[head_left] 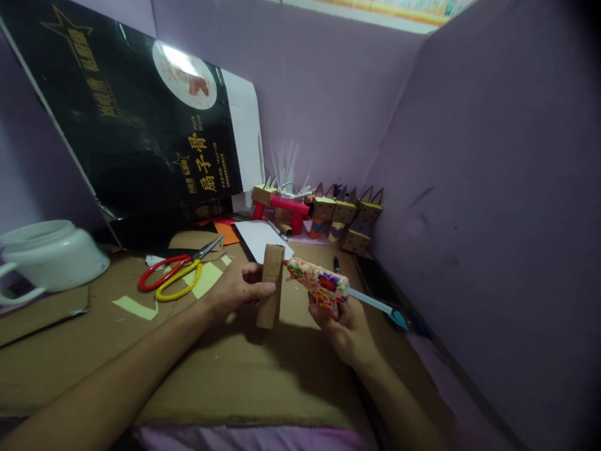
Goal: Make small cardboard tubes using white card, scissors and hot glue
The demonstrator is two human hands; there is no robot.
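Head view: left hand (237, 289) clamped on cardboard piece (273, 269), right hand (346, 329) on glue gun (322, 283), mat edge (225, 416) apart

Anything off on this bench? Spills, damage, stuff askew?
No spill visible. The black box stands askew, its print running sideways. Yellow scraps lie loose by the scissors, and dark smudges mark the right wall. The left hand's cardboard piece and right hand's glue gun look normal.

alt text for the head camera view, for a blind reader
The right hand points a floral-patterned glue gun at the brown rectangular cardboard piece in the left hand. Metal scissors with red and yellow handles lie to the left.
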